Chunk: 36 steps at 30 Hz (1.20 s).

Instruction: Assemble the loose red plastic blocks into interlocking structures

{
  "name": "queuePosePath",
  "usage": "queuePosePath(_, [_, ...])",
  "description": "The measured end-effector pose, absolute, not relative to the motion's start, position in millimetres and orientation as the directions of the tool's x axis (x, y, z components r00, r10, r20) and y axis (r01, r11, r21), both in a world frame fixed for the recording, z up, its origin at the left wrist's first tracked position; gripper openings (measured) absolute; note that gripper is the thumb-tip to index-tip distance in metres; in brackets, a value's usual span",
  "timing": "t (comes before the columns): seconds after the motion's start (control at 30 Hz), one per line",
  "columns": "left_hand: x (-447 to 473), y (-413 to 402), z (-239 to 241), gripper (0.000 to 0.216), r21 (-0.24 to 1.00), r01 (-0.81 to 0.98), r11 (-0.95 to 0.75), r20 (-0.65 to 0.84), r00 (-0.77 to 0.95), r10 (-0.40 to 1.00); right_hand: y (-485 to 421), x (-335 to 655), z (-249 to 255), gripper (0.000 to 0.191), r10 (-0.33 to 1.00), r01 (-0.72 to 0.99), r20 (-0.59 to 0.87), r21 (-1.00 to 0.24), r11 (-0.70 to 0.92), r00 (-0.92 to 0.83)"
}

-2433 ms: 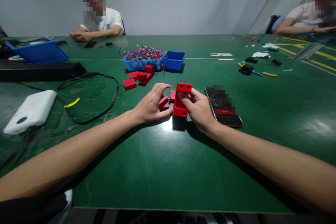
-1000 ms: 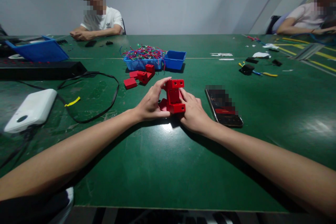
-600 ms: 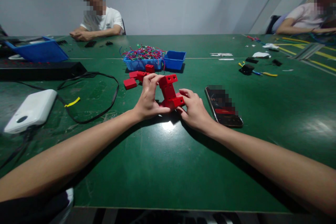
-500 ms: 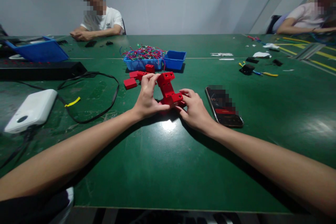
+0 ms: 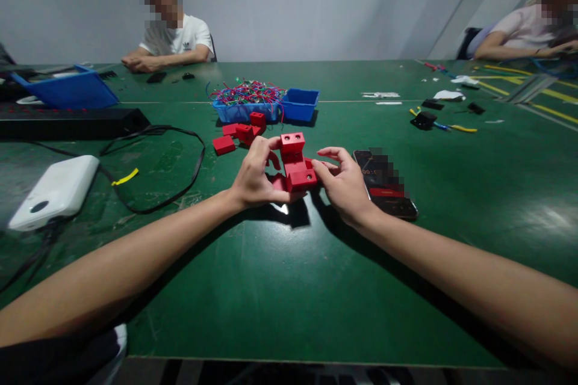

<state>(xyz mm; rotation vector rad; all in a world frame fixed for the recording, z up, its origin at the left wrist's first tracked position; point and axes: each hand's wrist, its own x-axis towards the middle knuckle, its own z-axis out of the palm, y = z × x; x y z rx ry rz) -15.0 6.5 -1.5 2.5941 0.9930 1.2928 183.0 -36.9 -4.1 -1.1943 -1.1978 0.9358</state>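
A red assembly of blocks (image 5: pixel 295 162) with round holes in its faces is lifted just above the green table, tilted, its shadow below. My left hand (image 5: pixel 258 173) is closed around its left side, thumb along the bottom and fingers at the upper part. On the right, my right hand (image 5: pixel 345 183) pinches the lower edge of the same assembly with the thumb; its index finger reaches out above. The fingertips behind the red part are hidden. Several loose red blocks (image 5: pixel 224 145) lie behind my left hand.
A blue bin (image 5: pixel 246 112) full of thin coloured wires adjoins another blue bin (image 5: pixel 300 105). A phone (image 5: pixel 388 192) lies right of my right hand. At left are a white power bank (image 5: pixel 56 189), a black cable and a black bar (image 5: pixel 72 123). Two people sit across the table.
The red assembly has been raised slightly and turned more upright, its holed faces now toward me. My right hand has shifted a little to the right, closer to the phone.
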Motion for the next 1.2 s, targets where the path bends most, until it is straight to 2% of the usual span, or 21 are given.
queuePosePath(0.1, [-15, 5, -4, 0.098, 0.346, 0.489, -0.801, 0.692, 0.443, 0.57, -38, 179, -3, 0.038, 0.974, -0.078, 0.1, -0.99, 0.118, 0.201])
queuePosePath(0.2, [-15, 7, -8, 0.101, 0.419, 0.402, -0.814, 0.697, 0.433, 0.572, -37, 178, -5, 0.042, 0.966, -0.17, 0.05, -0.981, 0.095, 0.254])
queuePosePath(0.3, [-14, 8, -14, 0.1, 0.501, 0.317, -0.806, 0.676, 0.439, 0.592, -34, 180, -6, 0.038, 0.943, -0.206, 0.065, -0.969, 0.138, 0.328])
queuePosePath(0.4, [-14, 11, -17, 0.103, 0.532, 0.288, -0.797, 0.666, 0.44, 0.603, -32, 180, -6, 0.032, 0.932, -0.266, 0.078, -0.947, 0.18, 0.353])
queuePosePath(0.6, [-14, 13, -17, 0.1, 0.496, 0.281, -0.822, 0.698, 0.434, 0.569, -37, 176, 2, 0.037, 0.987, -0.44, -0.077, -0.898, -0.009, 0.138])
queuePosePath(0.77, [-16, 14, -19, 0.102, 0.49, 0.284, -0.824, 0.694, 0.444, 0.566, -39, 175, 5, 0.029, 0.996, -0.493, -0.058, -0.87, -0.019, 0.064])
queuePosePath(1.2, [-23, 16, -22, 0.106, 0.47, 0.397, -0.789, 0.669, 0.423, 0.611, -36, 178, 4, 0.054, 0.997, -0.512, -0.061, -0.856, -0.078, -0.05])
